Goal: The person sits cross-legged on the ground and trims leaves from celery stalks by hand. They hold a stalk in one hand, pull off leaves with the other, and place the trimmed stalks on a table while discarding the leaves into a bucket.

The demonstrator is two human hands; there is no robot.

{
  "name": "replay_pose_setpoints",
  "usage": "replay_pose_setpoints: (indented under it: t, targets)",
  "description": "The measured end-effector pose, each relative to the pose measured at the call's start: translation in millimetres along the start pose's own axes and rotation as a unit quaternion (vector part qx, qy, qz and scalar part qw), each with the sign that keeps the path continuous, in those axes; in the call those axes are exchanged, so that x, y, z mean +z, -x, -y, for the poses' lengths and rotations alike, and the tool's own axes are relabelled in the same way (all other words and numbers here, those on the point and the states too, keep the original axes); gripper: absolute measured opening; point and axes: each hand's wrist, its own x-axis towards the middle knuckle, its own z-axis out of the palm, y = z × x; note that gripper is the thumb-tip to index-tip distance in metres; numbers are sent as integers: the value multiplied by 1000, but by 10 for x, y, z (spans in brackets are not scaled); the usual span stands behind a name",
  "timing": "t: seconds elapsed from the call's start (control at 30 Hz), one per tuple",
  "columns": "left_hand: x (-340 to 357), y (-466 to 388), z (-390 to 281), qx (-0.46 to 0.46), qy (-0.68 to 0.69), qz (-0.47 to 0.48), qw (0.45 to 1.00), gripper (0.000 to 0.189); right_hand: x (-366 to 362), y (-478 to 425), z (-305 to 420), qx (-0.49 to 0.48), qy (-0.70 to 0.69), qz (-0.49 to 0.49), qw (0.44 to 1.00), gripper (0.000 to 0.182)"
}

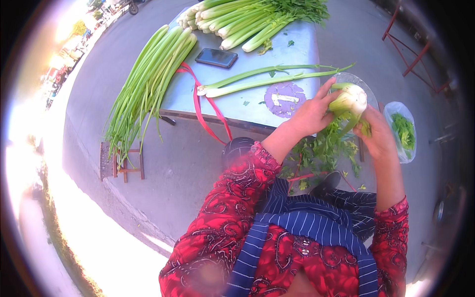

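Beyond the table's right corner, my left hand (313,109) grips a celery bunch (349,100) by its stalks, the pale root end turned up towards me. On the other side of the bunch, my right hand (378,131) has its fingers closed on a yellowish-green outer piece of it. Celery leaves (330,148) hang or lie below both hands; which of them belong to this bunch is partly hidden. To the left, two loose celery stalks (256,80) lie across the metal-topped table (237,105). A clear, round-edged plastic item (347,78) shows behind the bunch.
A celery pile (237,22) covers the table's far end, near a smartphone (217,58). Long thin green stalks (156,70) overhang the left edge, with red straps (198,98) beside them. Around stand a small stool (128,163), a bag of leaves (402,133) and a red metal frame (415,61).
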Motion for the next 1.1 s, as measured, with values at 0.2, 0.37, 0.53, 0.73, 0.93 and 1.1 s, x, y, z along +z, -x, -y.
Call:
replay_pose_setpoints:
  t: [0.2,0.37,0.53,0.73,0.93,1.1]
  targets:
    - [33,65,-87,6,-62,79,995,55,-166,228,9,126,72,-29,989,20]
    - [128,41,-74,39,-84,121,988,54,-305,407,-91,121,103,-40,986,26]
    - [116,42,-37,34,-73,66,995,51,-164,238,-313,-78,208,-48,974,20]
    - [191,8,228,-31,80,-15,996,47,-60,-163,-357,-192,259,-55,945,16]
    - [152,-10,130,-122,255,-42,958,42,51,-184,-213,-101,-28,51,993,12]
    - [75,-18,-3,-173,348,-48,920,35,92,-182,-157,-162,-15,84,983,8]
